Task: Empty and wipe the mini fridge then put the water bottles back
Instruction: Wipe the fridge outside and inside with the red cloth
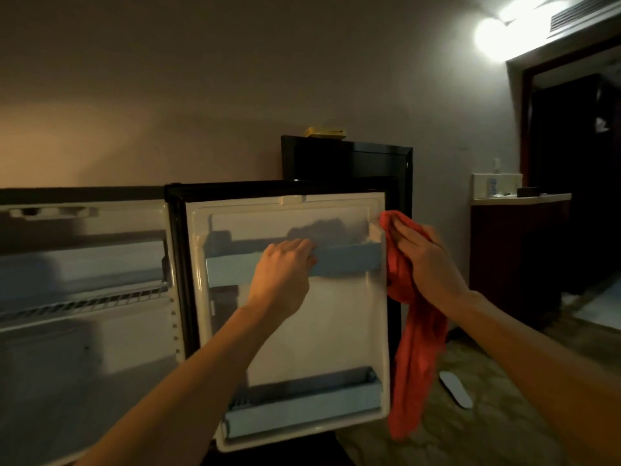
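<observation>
Room: dim, beige-walled room with a bright ceiling lamp [494, 35] at upper right, a dark doorway beyond it and patterned carpet [470, 428] underfoot.
Fridge: mini fridge [84, 297] at left stands open, its white interior showing 1 wire shelf [84, 304]; no water bottles are in view.
Door: fridge door [302, 331] is swung wide toward the camera, with 2 pale blue door racks, upper rack [349, 260] and lower rack [302, 415], both apparently empty.
Left hand: left hand [285, 264] has its fingers curled over the upper rack's front, gripping it.
Right hand: right hand [426, 257] clutches a red cloth [416, 348] at the door's right edge; most of it hangs loose below.
Handling: the cloth looks soft, light and floppy, best bunched in the palm; the rack seems thin, rigid plastic, best held near the middle.
Stage: emptying looks done; wiping the door seems underway.
Other: white slipper [457, 388] lies on the carpet; a yellow box [326, 132] sits atop a dark cabinet [346, 159].
</observation>
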Available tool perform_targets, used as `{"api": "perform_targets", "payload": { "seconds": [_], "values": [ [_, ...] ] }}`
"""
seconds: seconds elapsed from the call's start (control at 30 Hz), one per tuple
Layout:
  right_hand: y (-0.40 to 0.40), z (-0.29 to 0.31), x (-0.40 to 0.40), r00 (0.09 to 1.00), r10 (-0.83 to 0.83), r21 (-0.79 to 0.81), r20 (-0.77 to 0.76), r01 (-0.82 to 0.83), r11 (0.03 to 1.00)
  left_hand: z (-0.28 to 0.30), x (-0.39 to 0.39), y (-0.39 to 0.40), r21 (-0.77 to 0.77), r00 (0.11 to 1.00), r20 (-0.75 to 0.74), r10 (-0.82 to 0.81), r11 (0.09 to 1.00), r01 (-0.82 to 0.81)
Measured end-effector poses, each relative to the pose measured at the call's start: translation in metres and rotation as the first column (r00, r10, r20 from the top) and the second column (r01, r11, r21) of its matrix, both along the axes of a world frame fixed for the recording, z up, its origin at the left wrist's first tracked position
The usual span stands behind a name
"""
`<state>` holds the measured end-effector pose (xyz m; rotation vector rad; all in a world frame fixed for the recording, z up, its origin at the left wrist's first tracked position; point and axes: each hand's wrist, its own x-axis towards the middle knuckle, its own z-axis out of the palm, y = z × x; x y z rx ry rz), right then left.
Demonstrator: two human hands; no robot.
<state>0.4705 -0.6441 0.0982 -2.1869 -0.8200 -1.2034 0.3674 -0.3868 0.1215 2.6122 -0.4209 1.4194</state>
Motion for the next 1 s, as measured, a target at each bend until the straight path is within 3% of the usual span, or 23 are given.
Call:
{"api": "perform_targets", "payload": {
  "seconds": [0.1,0.2,0.37,0.57,0.67,1.0],
  "values": [
    [0.000,-0.036,-0.008,0.999,0.040,-0.022,0.011,-0.040,0.999,-0.003,0.001,-0.001,0.002,0.999,0.022,0.026,1.000,-0.027],
    [-0.005,-0.071,-0.017,0.995,-0.080,-0.197,0.061,0.090,0.976,-0.007,0.002,-0.001,0.004,0.998,0.044,0.043,0.999,-0.043],
    [-0.015,-0.126,-0.029,0.980,-0.164,-0.344,-0.112,0.117,0.932,-0.012,0.005,-0.003,-0.001,0.992,0.086,0.094,0.996,-0.094],
    [-0.010,-0.123,-0.038,0.991,-0.133,-0.178,-0.002,0.131,0.975,-0.016,0.005,-0.005,-0.007,0.986,0.106,0.126,0.992,-0.126],
    [-0.003,-0.124,-0.036,0.985,-0.165,-0.186,0.046,0.171,0.968,-0.016,0.005,-0.006,0.003,0.987,0.102,0.128,0.992,-0.129],
    [0.010,-0.205,-0.033,0.955,-0.295,-0.268,-0.043,0.273,0.924,-0.020,0.010,-0.001,0.027,0.983,0.169,0.074,0.996,-0.079]
  ]
}}
